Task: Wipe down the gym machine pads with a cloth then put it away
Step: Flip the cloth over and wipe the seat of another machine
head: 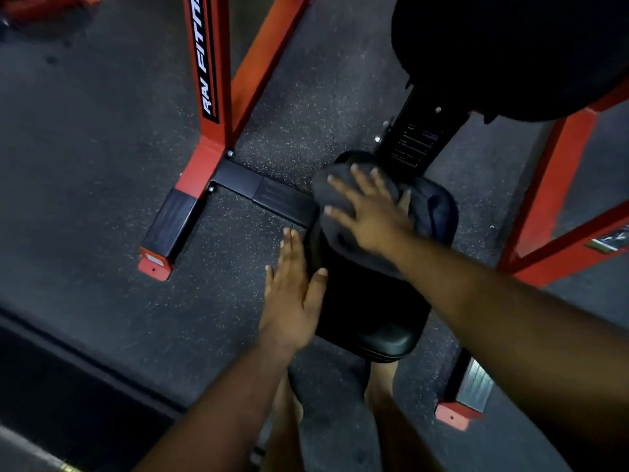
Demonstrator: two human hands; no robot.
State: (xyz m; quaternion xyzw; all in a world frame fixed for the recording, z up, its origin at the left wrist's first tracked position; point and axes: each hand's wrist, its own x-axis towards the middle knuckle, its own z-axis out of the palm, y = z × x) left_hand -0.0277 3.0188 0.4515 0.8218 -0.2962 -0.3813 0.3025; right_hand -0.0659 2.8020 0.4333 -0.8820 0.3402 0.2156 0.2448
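A black padded seat [371,311] of a red and black gym machine lies below me at the centre. A dark grey cloth [432,209] is spread over the far end of the seat. My right hand [369,212] presses flat on the cloth with fingers spread. My left hand [292,287] rests flat against the seat's left edge, its thumb on the pad, holding nothing. A second large black pad [503,52] sits higher at the top right.
Red frame posts [207,97] rise at the left and right [558,185] of the seat, joined by a black floor bar [265,192]. A red-tipped foot [459,407] lies near right. Speckled rubber floor [102,165] surrounds the machine. My bare feet stand under the seat.
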